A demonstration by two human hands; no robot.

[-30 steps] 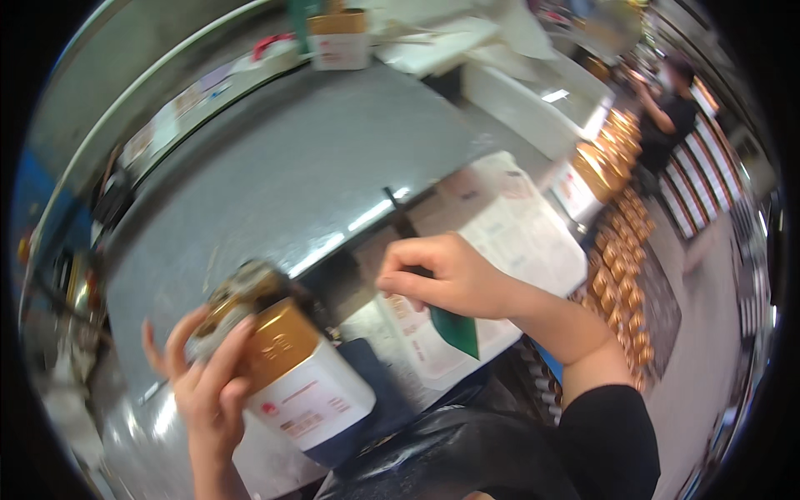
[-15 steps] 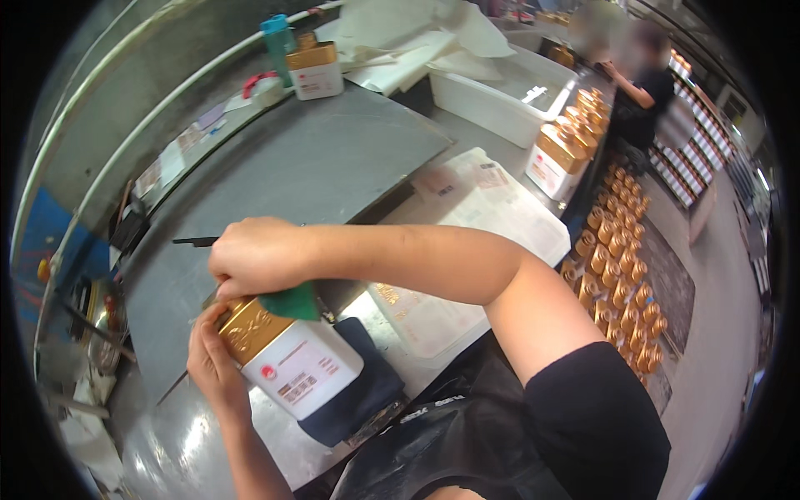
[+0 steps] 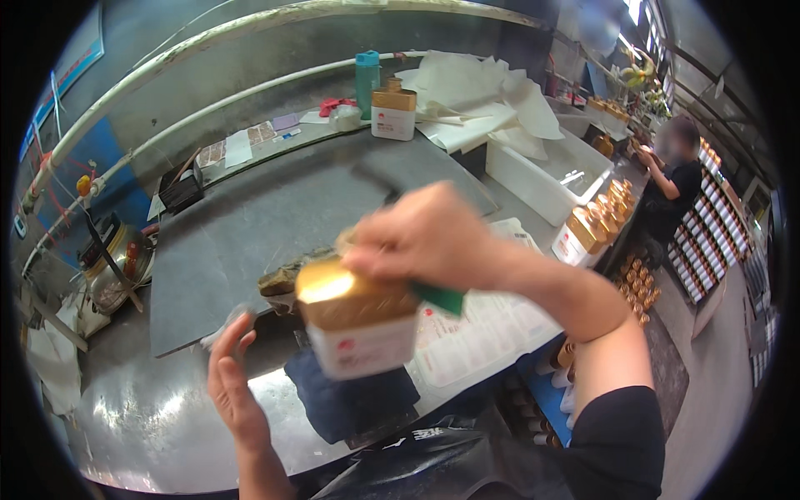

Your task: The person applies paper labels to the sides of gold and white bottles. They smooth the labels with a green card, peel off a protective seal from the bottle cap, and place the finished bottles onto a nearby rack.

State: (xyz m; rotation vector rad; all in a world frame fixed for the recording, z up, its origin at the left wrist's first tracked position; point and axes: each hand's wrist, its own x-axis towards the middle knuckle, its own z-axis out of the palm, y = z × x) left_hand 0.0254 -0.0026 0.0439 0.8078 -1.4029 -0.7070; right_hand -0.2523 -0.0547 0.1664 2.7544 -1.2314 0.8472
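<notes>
A gold-topped bottle with a white body (image 3: 358, 321), blurred by motion, hangs upright above the bench. At its neck my right hand (image 3: 425, 233) is closed around it. From that same hand stick out a green flap (image 3: 442, 297) and a dark, thin, blurred tool (image 3: 379, 179); how they are gripped is hidden. My left hand (image 3: 237, 383) is off to the bottle's left, fingers apart and touching nothing. Below the bottle lies a folded dark blue cloth (image 3: 346, 400). A brownish crumpled rag (image 3: 283, 282) sits just behind the bottle's left side.
A grey board (image 3: 250, 217) covers much of the metal bench (image 3: 150, 425). Behind it stand another gold-and-white bottle (image 3: 393, 112) and a teal bottle (image 3: 367, 83). A white tub (image 3: 517, 171) and a row of bottles (image 3: 581, 237) are at right, near a co-worker (image 3: 673, 179).
My right hand has lifted the bottle off the dark blue cloth and moved it right. My left hand has let go of it and opened. The view has swung upward and left.
</notes>
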